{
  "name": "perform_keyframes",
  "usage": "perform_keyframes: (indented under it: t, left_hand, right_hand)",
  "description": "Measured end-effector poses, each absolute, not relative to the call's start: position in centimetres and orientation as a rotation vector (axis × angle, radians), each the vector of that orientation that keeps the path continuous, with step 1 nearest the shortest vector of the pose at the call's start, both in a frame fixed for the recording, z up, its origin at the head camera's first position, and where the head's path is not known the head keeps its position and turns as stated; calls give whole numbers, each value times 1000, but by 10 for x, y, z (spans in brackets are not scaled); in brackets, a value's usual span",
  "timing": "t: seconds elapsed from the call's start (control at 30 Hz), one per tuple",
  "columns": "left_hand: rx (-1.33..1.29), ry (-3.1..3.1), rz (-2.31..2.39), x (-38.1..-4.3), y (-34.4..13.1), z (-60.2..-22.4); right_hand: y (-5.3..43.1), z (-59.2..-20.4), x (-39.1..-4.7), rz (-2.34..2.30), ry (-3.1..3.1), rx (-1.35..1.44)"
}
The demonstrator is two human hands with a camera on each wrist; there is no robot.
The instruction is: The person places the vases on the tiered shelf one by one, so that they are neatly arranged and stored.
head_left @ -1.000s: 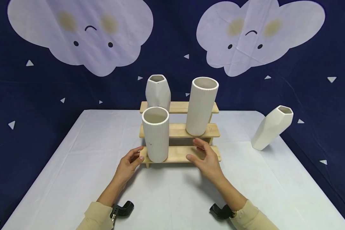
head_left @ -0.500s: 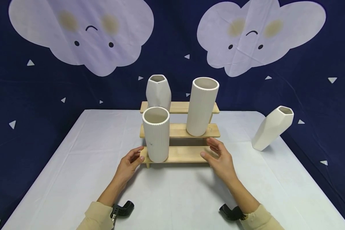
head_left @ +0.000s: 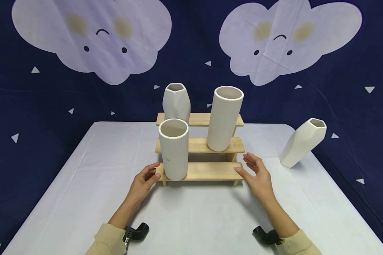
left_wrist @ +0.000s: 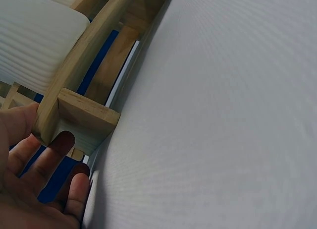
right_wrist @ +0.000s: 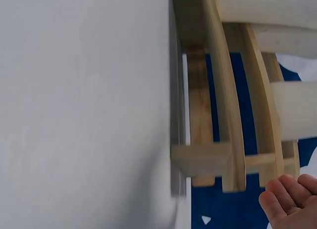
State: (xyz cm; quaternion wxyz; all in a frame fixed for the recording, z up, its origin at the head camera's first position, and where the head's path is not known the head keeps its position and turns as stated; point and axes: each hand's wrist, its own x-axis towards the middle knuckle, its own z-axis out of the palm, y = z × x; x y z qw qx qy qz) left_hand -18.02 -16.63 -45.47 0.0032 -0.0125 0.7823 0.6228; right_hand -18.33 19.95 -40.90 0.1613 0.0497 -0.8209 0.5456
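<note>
A three-tier wooden display stand (head_left: pixel 210 171) stands on the table. My left hand (head_left: pixel 141 183) pinches the left end of its lowest board, thumb on top and fingers beneath in the left wrist view. My right hand (head_left: pixel 259 179) is by the board's right end, fingers loosely bent and holding nothing. A ribbed white cylindrical vase (head_left: pixel 175 156) stands on the lowest tier at the left. Another tall ribbed vase (head_left: pixel 224 118) occupies the middle tier at the right. The top tier bears a faceted white vase (head_left: pixel 177 102), its base hidden behind the front one.
Off to the right, a second faceted white vase (head_left: pixel 302 143) stands on the white-covered table (head_left: pixel 83 205). Behind the table hangs a dark blue cloth (head_left: pixel 191 53) printed with clouds and small triangles. Each wrist wears a black camera mount (head_left: pixel 137 232).
My right hand has moved rightward, from in front of the lowest tier to beside its right end. The left hand keeps its place on the stand, and the vases have not moved.
</note>
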Motion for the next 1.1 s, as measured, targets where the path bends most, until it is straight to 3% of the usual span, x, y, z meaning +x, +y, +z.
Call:
perform_keyframes:
  t: [1.1]
  left_hand:
    - [-47, 2439, 1956, -179, -167, -454]
  right_hand:
    - [269, -414, -190, 1380, -2256, -252]
